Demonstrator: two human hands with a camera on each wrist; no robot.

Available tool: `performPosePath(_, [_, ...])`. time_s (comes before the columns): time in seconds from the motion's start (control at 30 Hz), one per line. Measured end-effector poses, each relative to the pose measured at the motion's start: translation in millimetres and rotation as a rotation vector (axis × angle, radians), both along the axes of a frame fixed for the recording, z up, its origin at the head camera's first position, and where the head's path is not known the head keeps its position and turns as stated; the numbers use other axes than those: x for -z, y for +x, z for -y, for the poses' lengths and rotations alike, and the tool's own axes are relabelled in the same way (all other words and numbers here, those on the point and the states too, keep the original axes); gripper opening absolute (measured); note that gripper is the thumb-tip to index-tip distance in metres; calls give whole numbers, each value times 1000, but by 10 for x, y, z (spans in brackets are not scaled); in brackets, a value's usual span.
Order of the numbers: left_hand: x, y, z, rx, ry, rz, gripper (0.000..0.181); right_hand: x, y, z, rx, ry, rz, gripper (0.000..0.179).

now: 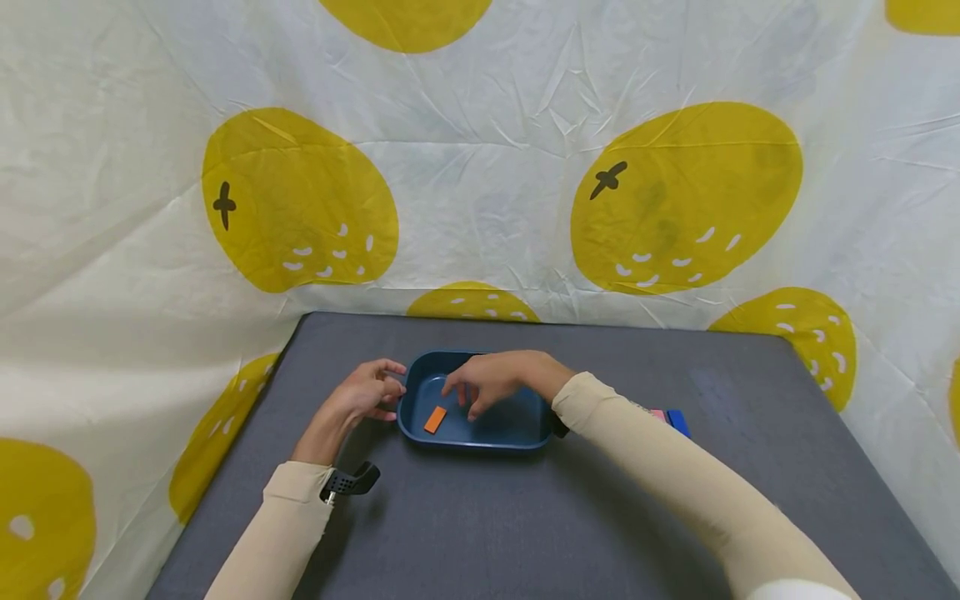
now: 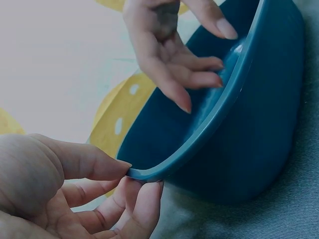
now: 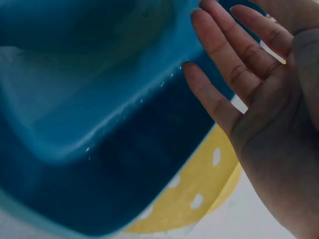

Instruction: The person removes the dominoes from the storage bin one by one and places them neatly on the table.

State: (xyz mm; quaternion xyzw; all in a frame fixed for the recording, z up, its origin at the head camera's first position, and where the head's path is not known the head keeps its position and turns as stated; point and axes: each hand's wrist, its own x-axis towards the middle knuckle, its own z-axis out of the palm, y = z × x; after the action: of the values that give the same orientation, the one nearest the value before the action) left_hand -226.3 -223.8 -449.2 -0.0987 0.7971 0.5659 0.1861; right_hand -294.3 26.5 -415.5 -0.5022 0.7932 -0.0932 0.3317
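Note:
A deep blue rectangular tub [image 1: 480,448] with rounded corners rests on the grey tabletop. Inside it, toward the left end, lies a small flat orange block [image 1: 435,420]. My left hand [image 1: 363,392] is at the tub's left end; the left wrist view shows its thumb and fingertips pinching the rim [image 2: 199,134]. Over the tub's inside reaches my right hand [image 1: 495,379], its fingers spread and loosely bent, holding nothing. The right wrist view has the same hand [image 3: 259,94] with an empty palm beside the tub's inner wall.
To the right of the tub, partly behind my right forearm, lie a blue piece [image 1: 678,422] and a pink piece [image 1: 657,415]. The grey tabletop [image 1: 480,525] ends at the back against a white cloth [image 1: 480,217] printed with yellow fruit. A black band [image 1: 352,480] circles my left wrist.

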Motion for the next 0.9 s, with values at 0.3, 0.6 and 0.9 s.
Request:
performPosePath(0.3, [11,15,13,15,20,-13,41,117,-5,231,-21,61,23,56])
performPosePath(0.6, [40,22,12,18,18,-24,42,211,18,354,-66,105,-21,55])
performPosePath(0.9, [61,27,16,14,14,-32,42,235,0,342,-80,121,-73,50])
